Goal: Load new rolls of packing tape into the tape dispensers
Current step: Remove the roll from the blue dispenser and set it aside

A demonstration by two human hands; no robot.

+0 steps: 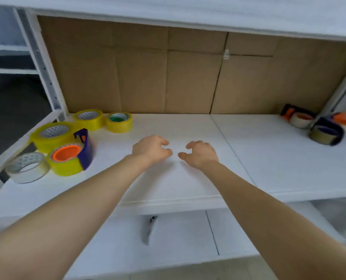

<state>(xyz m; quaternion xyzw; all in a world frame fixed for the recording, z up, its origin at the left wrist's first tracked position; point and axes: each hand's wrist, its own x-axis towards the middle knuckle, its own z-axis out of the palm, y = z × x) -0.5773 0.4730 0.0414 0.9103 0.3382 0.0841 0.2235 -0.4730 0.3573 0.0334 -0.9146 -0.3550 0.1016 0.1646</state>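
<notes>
1. Left hand [151,148] and right hand [201,153]: fingers loosely curled, holding nothing, close together over the white shelf [188,178].
2. Left end: purple dispenser [85,150] holds a yellow roll; loose tape rolls [51,134] lie just beside it.
3. Right end: loaded dispensers [325,133], blurred.

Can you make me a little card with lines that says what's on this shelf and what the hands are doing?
place: white shelf, brown cardboard behind
left side: big yellow roll, two small yellow rolls, clear roll, purple dispenser holding yellow tape on an orange hub
right side: two dark dispensers with tape, blurry
left hand: empty, fingers loosely curled, mid-shelf
right hand: empty, loosely curled, beside it, not touching
</notes>
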